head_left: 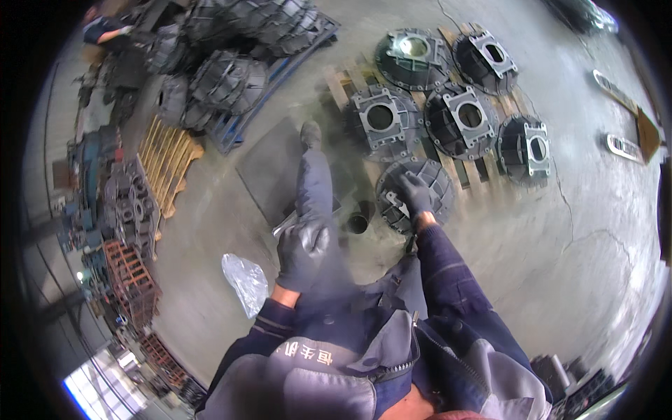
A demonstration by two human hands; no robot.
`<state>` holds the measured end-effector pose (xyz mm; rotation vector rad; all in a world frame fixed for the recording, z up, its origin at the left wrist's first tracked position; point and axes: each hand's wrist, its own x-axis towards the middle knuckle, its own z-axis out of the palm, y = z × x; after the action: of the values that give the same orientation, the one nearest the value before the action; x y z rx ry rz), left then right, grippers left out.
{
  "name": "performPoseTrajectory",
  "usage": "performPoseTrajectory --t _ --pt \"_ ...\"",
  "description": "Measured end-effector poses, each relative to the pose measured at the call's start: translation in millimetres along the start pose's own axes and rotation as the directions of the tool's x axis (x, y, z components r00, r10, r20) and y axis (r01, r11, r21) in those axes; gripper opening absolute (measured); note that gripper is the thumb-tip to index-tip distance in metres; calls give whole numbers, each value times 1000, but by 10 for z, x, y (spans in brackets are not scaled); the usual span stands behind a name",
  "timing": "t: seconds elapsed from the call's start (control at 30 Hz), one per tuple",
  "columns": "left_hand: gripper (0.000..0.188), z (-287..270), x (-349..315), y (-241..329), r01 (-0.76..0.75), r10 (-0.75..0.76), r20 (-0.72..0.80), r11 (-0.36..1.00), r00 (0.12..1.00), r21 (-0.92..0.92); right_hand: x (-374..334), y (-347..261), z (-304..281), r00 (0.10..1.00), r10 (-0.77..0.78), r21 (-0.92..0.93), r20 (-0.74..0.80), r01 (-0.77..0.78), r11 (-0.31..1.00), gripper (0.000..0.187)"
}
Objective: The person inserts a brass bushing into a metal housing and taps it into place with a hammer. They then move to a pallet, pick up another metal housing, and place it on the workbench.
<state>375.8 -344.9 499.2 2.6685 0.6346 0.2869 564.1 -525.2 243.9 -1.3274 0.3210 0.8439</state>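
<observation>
Both my hands wear dark gloves. My right hand (416, 194) reaches down onto the nearest bell housing (435, 183), a dark ribbed metal casting at the near edge of a wooden pallet (339, 87). Its fingers bend over the raised flange around the centre opening, which the hand partly covers. My left hand (305, 253) is closed in front of my leg; what it holds, if anything, is hidden. A pale strip (285, 223) shows just beyond it. Between my leg and the nearest housing stands a dark round cylinder (358, 222). Several similar bell housings (462, 119) sit on the pallet, flanges up.
A clear plastic bag (245, 282) lies on the floor at left. Beyond are a blue pallet (241, 119) heaped with castings, a yellow wooden pallet (168, 161) and red metal racks (131, 280). A co-worker (105, 31) is far left. Forklift-like forks (623, 147) lie at right.
</observation>
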Motion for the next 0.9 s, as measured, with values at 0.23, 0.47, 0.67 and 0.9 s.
performPoseTrajectory --t 0.23,0.47,0.67,0.9 --pt "21 2205 1673 -1776 -82 91 432 996 897 -39 1934 219 1120 942 -222 -418 -252 101 903 64" --pt "26 3624 2048 -2800 -128 126 799 990 588 -62 3376 584 1729 888 -145 -835 -436 -340 432 74" --pt "27 3659 2221 -2849 -79 80 894 996 441 -50 3918 736 1812 899 39 -868 -436 -432 244 75" --pt "23 3746 2196 -2949 -140 177 850 982 497 -123 4075 433 1887 953 102 -886 -287 -304 351 71"
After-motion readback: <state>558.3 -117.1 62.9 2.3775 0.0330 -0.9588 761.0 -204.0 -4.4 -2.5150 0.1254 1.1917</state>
